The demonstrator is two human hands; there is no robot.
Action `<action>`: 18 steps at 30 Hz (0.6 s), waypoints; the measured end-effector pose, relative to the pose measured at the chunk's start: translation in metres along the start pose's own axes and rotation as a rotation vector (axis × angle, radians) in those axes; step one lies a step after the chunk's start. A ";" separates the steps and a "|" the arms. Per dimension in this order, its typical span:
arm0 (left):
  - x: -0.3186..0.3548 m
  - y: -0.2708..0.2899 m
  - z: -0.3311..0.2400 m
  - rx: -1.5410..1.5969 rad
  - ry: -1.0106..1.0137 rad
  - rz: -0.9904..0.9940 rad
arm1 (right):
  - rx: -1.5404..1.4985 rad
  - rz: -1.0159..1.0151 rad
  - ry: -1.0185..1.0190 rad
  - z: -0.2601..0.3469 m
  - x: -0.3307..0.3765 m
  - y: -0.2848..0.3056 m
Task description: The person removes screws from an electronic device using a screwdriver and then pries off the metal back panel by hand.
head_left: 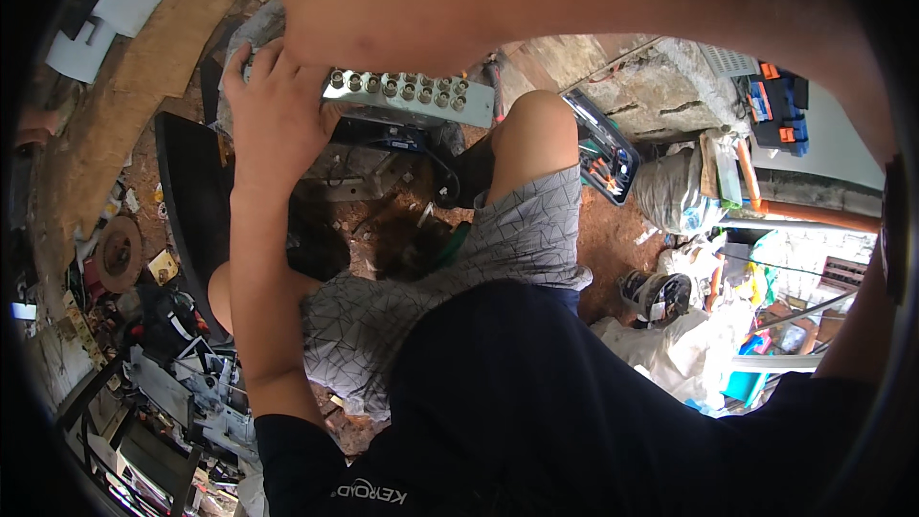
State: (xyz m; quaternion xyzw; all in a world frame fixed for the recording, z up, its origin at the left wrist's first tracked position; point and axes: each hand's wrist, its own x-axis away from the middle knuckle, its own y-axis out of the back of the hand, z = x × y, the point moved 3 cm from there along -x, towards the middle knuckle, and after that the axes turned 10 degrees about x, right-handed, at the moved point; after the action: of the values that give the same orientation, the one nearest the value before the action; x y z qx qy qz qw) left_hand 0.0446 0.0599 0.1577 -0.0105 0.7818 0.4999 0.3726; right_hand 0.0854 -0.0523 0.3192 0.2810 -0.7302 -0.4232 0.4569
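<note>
left hand (278, 120), fingers curled, grips the metal box (412, 105) by its left end; right hand (330, 14): fingers hidden, grip unclear.

Below my bare left hand (280, 120) and its grip, I wear a navy, nearly black T-shirt (536, 393) with white lettering (378, 493) and a curved mark over it. The short sleeves (297, 455) leave my forearms (268, 278) bare. Between the shirt and my grip show light grey shorts (522, 230), patterned with thin, dark, crossing lines; their hem stops short of the rounded, bare knee (539, 120) right of my grip.
</note>
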 end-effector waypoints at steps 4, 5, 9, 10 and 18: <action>-0.008 -0.004 -0.005 0.094 0.065 -0.017 | -0.012 -0.044 -0.025 -0.002 0.012 0.003; -0.009 -0.005 -0.005 0.102 0.075 -0.007 | -0.026 -0.074 -0.033 -0.006 0.015 0.002; -0.004 0.006 -0.007 -0.014 0.070 0.095 | -0.132 -0.331 0.043 -0.008 0.022 -0.009; -0.007 0.006 -0.010 -0.008 0.084 0.126 | -0.159 -0.430 0.095 -0.009 0.026 -0.015; -0.008 -0.004 -0.002 0.018 0.006 0.115 | -0.056 -0.442 0.085 -0.012 0.034 -0.017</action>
State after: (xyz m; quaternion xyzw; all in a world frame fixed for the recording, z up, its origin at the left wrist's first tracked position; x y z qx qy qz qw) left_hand 0.0511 0.0538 0.1596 0.0363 0.7866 0.5135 0.3409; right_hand 0.0821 -0.0925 0.3214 0.4390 -0.6187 -0.5210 0.3911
